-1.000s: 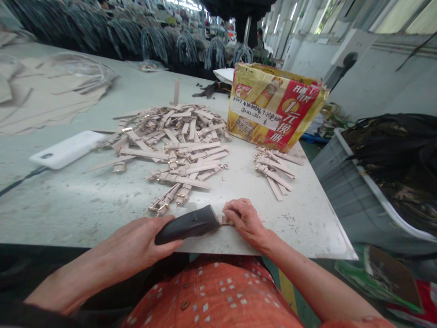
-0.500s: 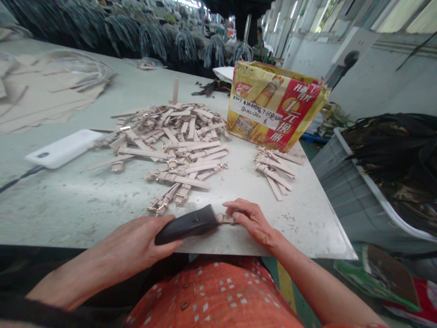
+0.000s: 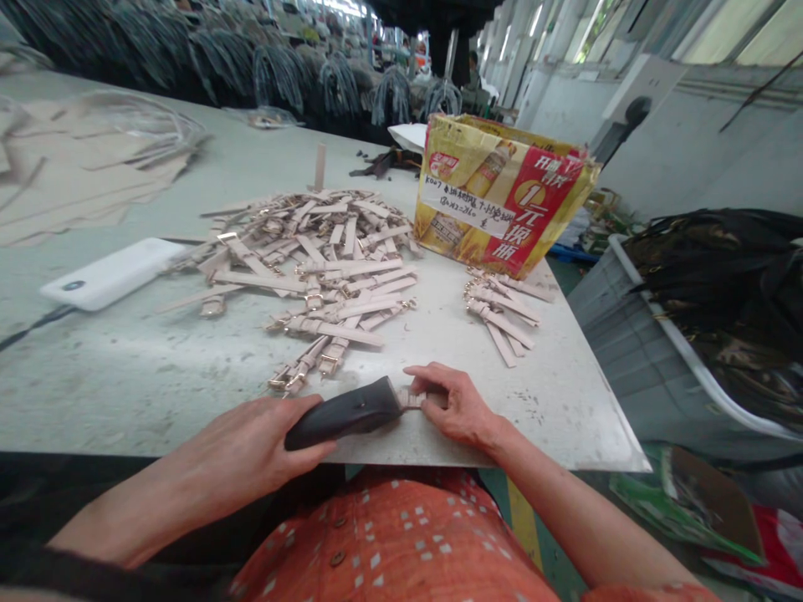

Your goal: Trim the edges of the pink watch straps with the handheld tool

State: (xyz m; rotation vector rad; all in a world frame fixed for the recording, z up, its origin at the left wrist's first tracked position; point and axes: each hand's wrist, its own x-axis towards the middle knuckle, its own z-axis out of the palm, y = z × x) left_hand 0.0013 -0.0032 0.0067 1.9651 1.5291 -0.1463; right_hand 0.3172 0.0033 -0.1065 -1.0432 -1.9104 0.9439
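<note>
My left hand (image 3: 251, 447) is closed around a black hand tool (image 3: 345, 411) at the table's near edge, its tip pointing right. The tool's tip meets a short beige strap piece (image 3: 414, 399) that my right hand (image 3: 452, 403) pinches against the table. A big heap of beige straps with gold buckles (image 3: 314, 263) lies in the middle of the grey table (image 3: 125, 376). A smaller bunch of the same straps (image 3: 502, 313) lies to the right, just beyond my right hand.
A yellow and red cardboard box (image 3: 502, 201) stands behind the small bunch. A white power bank (image 3: 109, 272) with a cable lies at the left. Beige sheets (image 3: 81, 176) cover the far left. A grey bin with dark bags (image 3: 708, 293) stands right of the table.
My right hand has shifted slightly on the strap piece, its fingers now more over the piece. The tool and left hand stay put.
</note>
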